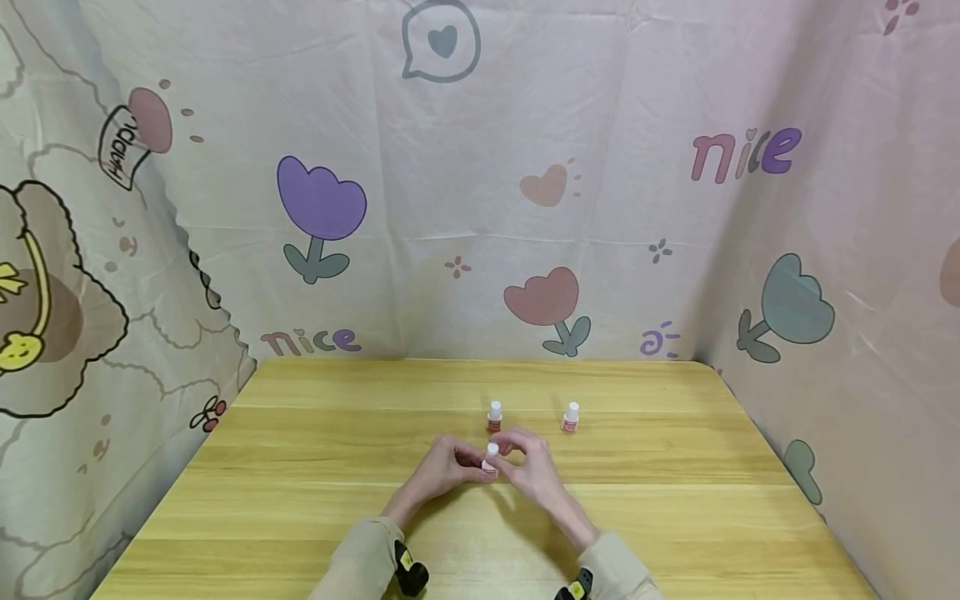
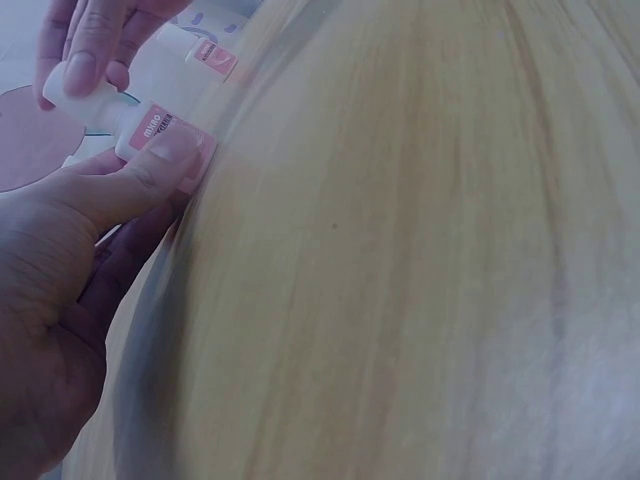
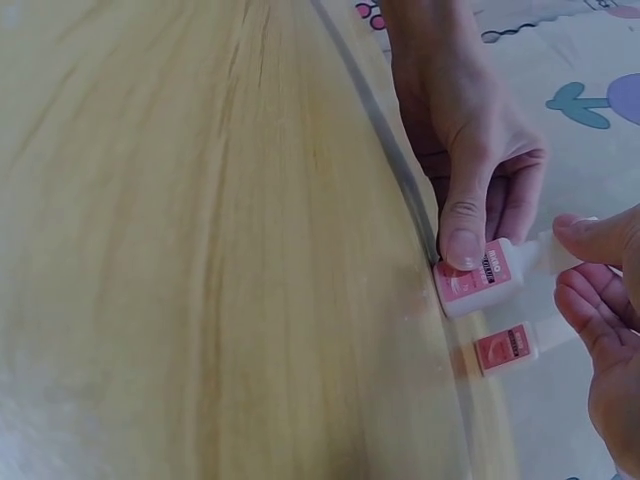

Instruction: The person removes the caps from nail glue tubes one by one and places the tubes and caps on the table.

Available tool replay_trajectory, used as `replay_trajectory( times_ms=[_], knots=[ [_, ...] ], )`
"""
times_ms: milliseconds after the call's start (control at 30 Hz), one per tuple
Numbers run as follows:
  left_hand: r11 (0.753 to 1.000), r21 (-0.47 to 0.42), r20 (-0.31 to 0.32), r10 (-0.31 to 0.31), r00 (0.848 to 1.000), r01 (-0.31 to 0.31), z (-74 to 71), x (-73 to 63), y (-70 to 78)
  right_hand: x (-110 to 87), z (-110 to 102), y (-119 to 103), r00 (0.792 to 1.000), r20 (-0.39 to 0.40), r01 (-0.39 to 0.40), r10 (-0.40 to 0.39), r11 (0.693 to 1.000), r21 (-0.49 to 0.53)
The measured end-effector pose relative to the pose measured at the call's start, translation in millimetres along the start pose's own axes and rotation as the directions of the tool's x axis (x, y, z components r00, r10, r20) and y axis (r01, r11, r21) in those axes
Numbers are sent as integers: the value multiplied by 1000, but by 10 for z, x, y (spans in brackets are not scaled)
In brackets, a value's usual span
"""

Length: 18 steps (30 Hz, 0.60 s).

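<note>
A small white bottle [image 1: 490,467] with a pink label stands between both hands, near the middle of the wooden table. My left hand [image 1: 447,467] holds its body, the thumb lying across the label [image 2: 155,135] in the left wrist view. With thumb and fingers, my right hand [image 1: 531,467] pinches the white cap [image 2: 88,108] at the top. Whether the cap is loose from the neck I cannot tell. Just behind the hands stands a bottle with a dark red lower part [image 1: 494,418]. Another bottle with a pink label [image 1: 571,418] stands farther right.
The wooden table [image 1: 300,450] reaches back to a patterned cloth [image 1: 450,200], which also hangs along both sides. Wrist cameras with black straps [image 1: 409,570] sit on both sleeves.
</note>
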<state>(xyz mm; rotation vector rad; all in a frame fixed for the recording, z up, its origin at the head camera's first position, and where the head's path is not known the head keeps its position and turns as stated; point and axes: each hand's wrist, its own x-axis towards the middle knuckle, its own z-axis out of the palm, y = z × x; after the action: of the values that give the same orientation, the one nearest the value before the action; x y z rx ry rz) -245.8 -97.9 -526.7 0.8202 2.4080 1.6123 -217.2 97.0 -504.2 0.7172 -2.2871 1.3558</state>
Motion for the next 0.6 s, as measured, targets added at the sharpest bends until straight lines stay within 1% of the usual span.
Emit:
replay_trajectory(
  times_ms=[233, 467, 600],
  knots=[
    [1000, 27, -9, -2, 1000, 2, -1, 8, 7, 7, -22, -15, 1000, 12, -9, 9, 1000, 10],
    [1000, 23, -5, -7, 1000, 7, 1, 4, 25, 18, -49, -38, 999, 18, -36, 35, 999, 18],
    [1000, 11, -3, -11, 1000, 11, 3, 0, 27, 23, -59, -59, 999, 6, -42, 42, 999, 23]
  ],
)
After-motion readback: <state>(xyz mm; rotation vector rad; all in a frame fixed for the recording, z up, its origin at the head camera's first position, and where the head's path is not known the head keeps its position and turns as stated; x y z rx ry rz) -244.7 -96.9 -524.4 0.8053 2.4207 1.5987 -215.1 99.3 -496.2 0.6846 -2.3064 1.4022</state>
